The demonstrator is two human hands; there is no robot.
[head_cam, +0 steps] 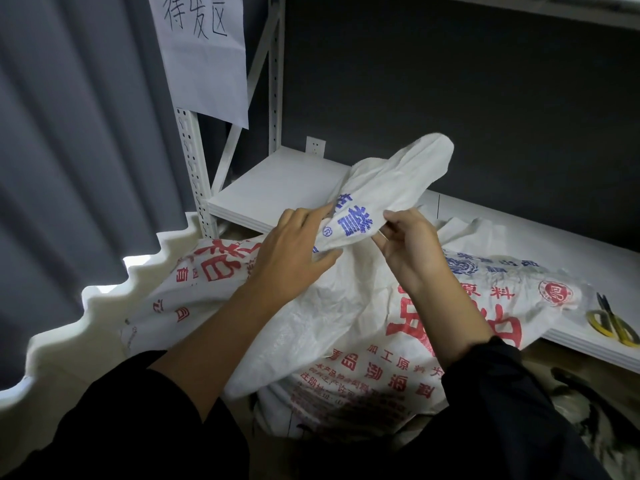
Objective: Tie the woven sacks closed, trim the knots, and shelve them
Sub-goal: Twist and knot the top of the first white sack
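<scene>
A person in dark sleeves (138, 410) holds the mouth of a white woven sack (322, 327) in front of a white shelf (277, 181); the sack's gathered neck, printed with blue characters, rises up and to the right between the two hands, its loose end reaching over the shelf board. The left hand (294, 251) wraps the neck from the left, fingers (308, 216) over the top and thumb curled beneath; the right hand (407, 249) pinches the neck's right edge between thumb and fingertips, just beside the blue print. The sack's body slumps below the wrists, lying on a red-printed sack (460, 323) that spreads across the shelf's front edge; yellow-handled scissors (613, 325) lie on the shelf at far right, well apart from both hands; a paper sign (204, 53) hangs on the shelf upright, with a grey curtain (69, 133) at left.
</scene>
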